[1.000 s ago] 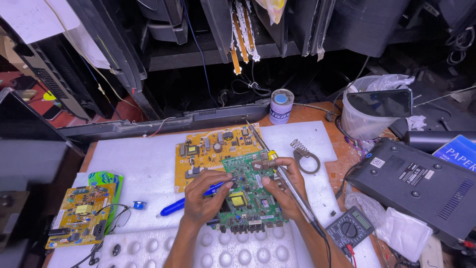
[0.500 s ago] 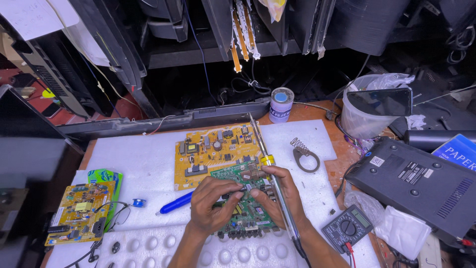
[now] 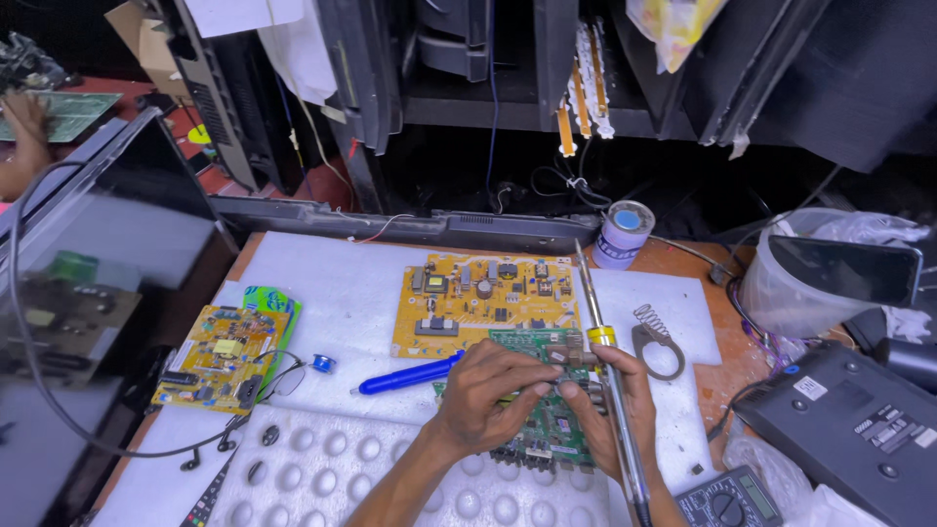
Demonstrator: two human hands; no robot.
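Both hands on green circuit board (image 3: 547, 429): left hand (image 3: 488, 390) fingers curled, pinching its top edge; right hand (image 3: 620, 405) gripping soldering iron (image 3: 605, 342).

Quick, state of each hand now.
Left hand: shut on green board.
Right hand: grips board and soldering iron.

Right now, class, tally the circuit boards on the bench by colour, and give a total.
Green: 1, the green board both hands are on.
Yellow: 2, the big yellow board and the small yellow board at the left.
Total: 3
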